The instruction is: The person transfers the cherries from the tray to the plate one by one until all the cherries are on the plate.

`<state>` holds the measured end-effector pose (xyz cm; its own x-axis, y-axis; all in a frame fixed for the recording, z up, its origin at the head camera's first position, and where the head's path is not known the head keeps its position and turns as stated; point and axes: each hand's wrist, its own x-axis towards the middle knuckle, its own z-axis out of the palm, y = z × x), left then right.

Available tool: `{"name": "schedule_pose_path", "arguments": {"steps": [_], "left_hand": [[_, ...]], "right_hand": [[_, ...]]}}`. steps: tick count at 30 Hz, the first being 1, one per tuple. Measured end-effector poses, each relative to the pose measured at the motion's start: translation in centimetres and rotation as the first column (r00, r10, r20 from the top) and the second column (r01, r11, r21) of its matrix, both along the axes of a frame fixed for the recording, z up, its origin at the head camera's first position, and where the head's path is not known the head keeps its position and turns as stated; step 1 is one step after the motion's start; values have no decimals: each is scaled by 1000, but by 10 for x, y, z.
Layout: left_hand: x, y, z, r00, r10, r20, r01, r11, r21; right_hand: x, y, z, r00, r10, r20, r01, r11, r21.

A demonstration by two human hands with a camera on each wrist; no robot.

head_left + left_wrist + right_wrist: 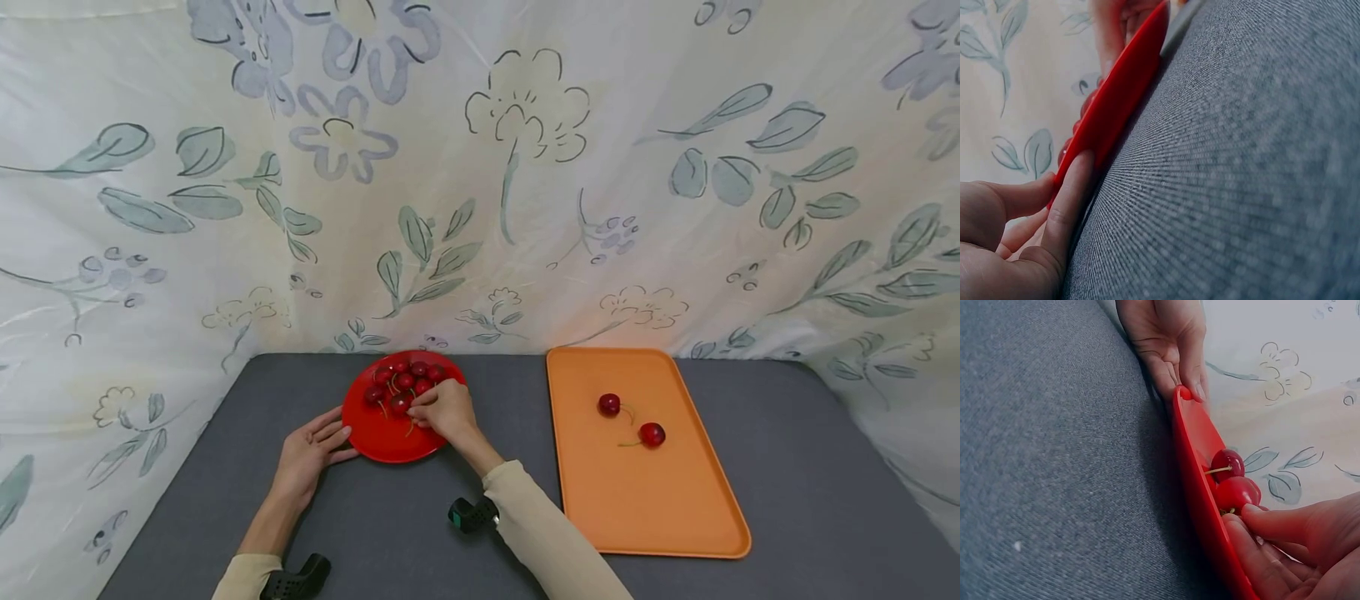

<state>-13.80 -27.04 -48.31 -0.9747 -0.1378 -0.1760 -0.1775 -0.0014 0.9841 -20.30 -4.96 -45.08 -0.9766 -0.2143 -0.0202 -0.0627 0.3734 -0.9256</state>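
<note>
A round red plate (386, 446) carries several dark red cherries with stems, bunched toward its far side. My left hand (307, 454) holds the plate's left rim, thumb over the edge and fingers against the outside, as the left wrist view shows. Over the plate's right side, my right hand (448, 412) pinches a cherry (1238, 492) low by its stem between thumb and fingertip. Another cherry (1227, 464) sits right beside that one in the right wrist view. The right hand covers part of the pile in the head view.
To the right lies an orange tray (645, 508) with a raised rim. On it are two cherries, one darker (609, 405) and one brighter (652, 434), set apart. The table (405, 533) has a dark grey cloth, and a flowered curtain (450, 167) hangs behind its far edge.
</note>
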Motion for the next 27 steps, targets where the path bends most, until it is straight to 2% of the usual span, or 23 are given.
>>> {"name": "schedule_pose_path", "arguments": {"steps": [5, 10, 16, 23, 27], "left_hand": [[1, 0, -1, 1000, -2, -2, 2, 1000, 2], [2, 1, -1, 1000, 1, -7, -1, 1000, 4], [0, -2, 0, 1000, 4, -8, -4, 1000, 2], [-2, -4, 3, 1000, -6, -9, 6, 1000, -5], [-5, -3, 3, 1000, -14, -9, 14, 1000, -3]], "right_hand": [[2, 2, 0, 1000, 7, 2, -7, 1000, -18], [2, 9, 6, 999, 21, -45, -21, 1000, -8], [-4, 24, 28, 996, 59, -64, -61, 998, -28], [-14, 50, 60, 994, 102, -47, -107, 987, -122], [-16, 74, 69, 989, 88, -115, -99, 991, -90]]}}
